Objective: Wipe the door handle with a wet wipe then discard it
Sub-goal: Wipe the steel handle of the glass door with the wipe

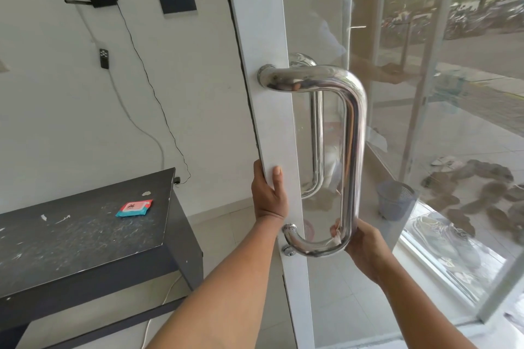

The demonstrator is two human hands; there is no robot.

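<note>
A shiny steel D-shaped door handle (pixel 353 133) is fixed to the white frame of a glass door (pixel 272 110). My right hand (pixel 364 246) grips the handle's lower bend from the right, with a white wet wipe (pixel 337 236) pressed between its fingers and the steel; only a small part of the wipe shows. My left hand (pixel 269 198) holds the edge of the door frame just left of the handle, thumb on the front face. A light mesh waste bin (pixel 395 200) stands on the floor behind the glass.
A black table (pixel 85 235) stands at the left with a red and teal wet-wipe pack (pixel 134 208) on it. Cables, a router and a remote hang on the white wall. Shoes lie beyond the glass at the right.
</note>
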